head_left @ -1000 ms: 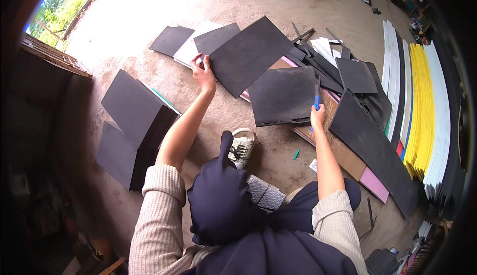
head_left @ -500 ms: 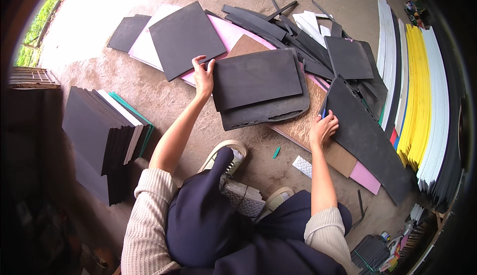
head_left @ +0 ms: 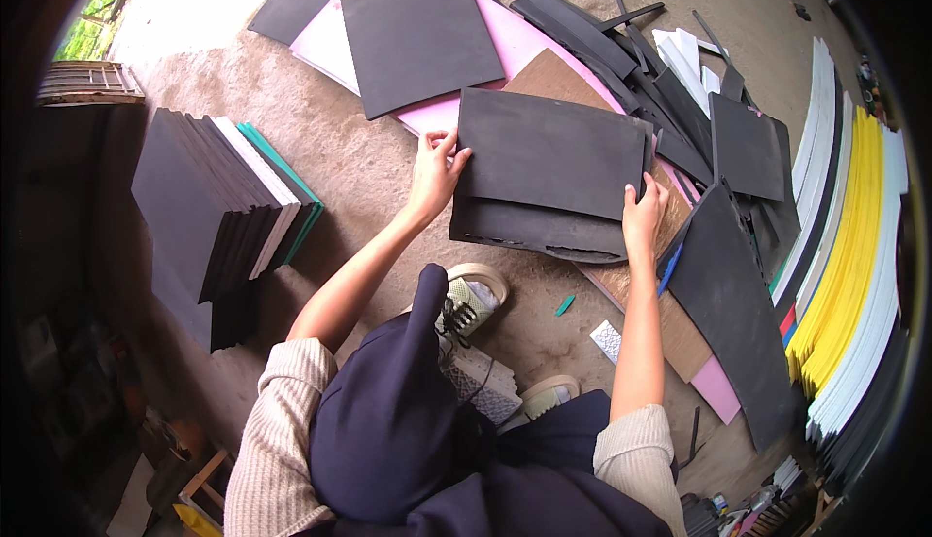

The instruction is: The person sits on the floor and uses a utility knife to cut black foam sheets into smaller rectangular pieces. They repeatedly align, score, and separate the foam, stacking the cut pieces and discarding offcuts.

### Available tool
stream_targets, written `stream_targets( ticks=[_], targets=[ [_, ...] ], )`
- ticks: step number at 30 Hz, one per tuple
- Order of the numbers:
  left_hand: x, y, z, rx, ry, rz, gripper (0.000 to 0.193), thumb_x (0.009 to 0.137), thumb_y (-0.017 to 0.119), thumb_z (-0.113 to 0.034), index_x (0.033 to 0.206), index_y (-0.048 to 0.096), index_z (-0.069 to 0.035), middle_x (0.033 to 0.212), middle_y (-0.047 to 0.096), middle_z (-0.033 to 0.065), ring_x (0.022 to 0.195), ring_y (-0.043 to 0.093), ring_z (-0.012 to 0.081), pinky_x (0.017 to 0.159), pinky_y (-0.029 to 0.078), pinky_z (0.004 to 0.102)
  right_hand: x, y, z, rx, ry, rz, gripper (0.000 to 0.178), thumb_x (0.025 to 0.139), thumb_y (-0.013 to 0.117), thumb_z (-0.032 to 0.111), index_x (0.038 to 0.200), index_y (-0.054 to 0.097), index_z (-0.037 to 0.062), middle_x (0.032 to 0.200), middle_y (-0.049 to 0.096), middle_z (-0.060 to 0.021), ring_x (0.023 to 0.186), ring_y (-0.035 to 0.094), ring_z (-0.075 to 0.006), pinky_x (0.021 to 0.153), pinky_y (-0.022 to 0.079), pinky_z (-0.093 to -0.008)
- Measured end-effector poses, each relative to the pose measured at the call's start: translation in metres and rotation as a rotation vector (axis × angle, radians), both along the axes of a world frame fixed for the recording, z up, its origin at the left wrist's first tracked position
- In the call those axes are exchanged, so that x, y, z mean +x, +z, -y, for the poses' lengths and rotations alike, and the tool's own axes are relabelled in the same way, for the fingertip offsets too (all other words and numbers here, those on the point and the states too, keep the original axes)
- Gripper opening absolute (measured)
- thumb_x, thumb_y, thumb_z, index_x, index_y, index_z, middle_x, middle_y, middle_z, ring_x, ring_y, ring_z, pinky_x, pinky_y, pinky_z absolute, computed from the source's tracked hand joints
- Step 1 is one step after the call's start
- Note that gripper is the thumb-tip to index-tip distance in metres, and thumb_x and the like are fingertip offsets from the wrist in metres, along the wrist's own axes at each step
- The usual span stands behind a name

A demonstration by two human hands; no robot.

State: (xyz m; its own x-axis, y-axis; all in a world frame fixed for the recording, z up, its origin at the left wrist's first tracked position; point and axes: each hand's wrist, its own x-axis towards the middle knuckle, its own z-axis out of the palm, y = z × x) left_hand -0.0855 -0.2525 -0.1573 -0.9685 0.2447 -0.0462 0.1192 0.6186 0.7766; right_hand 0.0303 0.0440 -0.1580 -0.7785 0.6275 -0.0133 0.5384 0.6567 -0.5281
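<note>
A rectangular black foam sheet [head_left: 553,153] lies between my hands, over a larger black sheet [head_left: 524,229] with a ragged near edge. My left hand [head_left: 436,176] pinches its left edge, thumb and fingers closed. At its right edge, my right hand [head_left: 645,215] grips with the fingertips, partly over the ragged sheet's side. Just right of my right wrist rests a slim blue tool [head_left: 670,267], its kind hard to make out. It lies beside a long black foam piece [head_left: 733,314]. Beneath all this is a brown board [head_left: 670,338].
A stack of black, white and green sheets [head_left: 228,207] stands at left. Another black square sheet [head_left: 419,37] lies on pink sheets beyond. Black offcuts [head_left: 582,37] are heaped farther right. Upright yellow and white sheets [head_left: 840,265] line the right side. My shoes [head_left: 471,294] are below.
My right hand has let go of the blue tool and moved to the black sheet's right edge. My left hand stays on the left edge. The whole view has shifted.
</note>
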Motion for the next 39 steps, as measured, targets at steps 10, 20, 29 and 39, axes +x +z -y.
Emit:
stream_targets(
  ticks=[10,20,29,39],
  targets=[
    [-0.008,0.018,0.002,-0.177,-0.126,-0.074,0.046,0.085,0.061,-0.019,0.128,0.049,-0.008,0.109,0.05,0.017,0.086,0.06,0.0272,0.079,0.049,0.0376,0.021,-0.002,0.016,-0.063,-0.092,-0.048,0.042,0.08,0.065,0.013,0.118,0.054,-0.0007,0.106,0.053,-0.0143,0.093,0.055,-0.0262,0.084,0.045,-0.0358],
    [-0.014,0.019,-0.001,-0.076,-0.128,-0.123,0.04,0.081,0.063,-0.014,0.115,0.052,0.003,0.102,0.051,0.0205,0.094,0.053,0.0338,0.081,0.046,0.0387,0.021,-0.028,-0.006,-0.237,-0.119,-0.15,0.041,0.079,0.068,0.013,0.117,0.057,0.0012,0.104,0.054,-0.0116,0.078,0.056,-0.0187,0.072,0.048,-0.0325],
    [-0.015,0.017,0.001,-0.089,-0.131,-0.119,0.04,0.081,0.063,-0.013,0.116,0.052,0.002,0.102,0.051,0.0207,0.093,0.053,0.0346,0.082,0.046,0.0388,0.022,-0.032,-0.006,-0.32,-0.136,-0.225,0.04,0.075,0.072,0.013,0.112,0.061,0.0025,0.101,0.057,-0.0097,0.074,0.054,-0.0154,0.068,0.048,-0.0287],
    [-0.031,0.01,-0.001,-0.241,-0.244,-0.202,0.076,0.073,0.069,-0.01,0.138,0.03,-0.008,0.12,0.042,0.0168,0.111,0.045,0.031,0.092,0.04,0.0429,0.018,-0.025,-0.002,-0.324,-0.19,-0.167,0.041,0.071,0.073,0.017,0.11,0.062,0.0072,0.094,0.062,-0.0065,0.073,0.057,-0.0153,0.069,0.048,-0.0306]
  ],
)
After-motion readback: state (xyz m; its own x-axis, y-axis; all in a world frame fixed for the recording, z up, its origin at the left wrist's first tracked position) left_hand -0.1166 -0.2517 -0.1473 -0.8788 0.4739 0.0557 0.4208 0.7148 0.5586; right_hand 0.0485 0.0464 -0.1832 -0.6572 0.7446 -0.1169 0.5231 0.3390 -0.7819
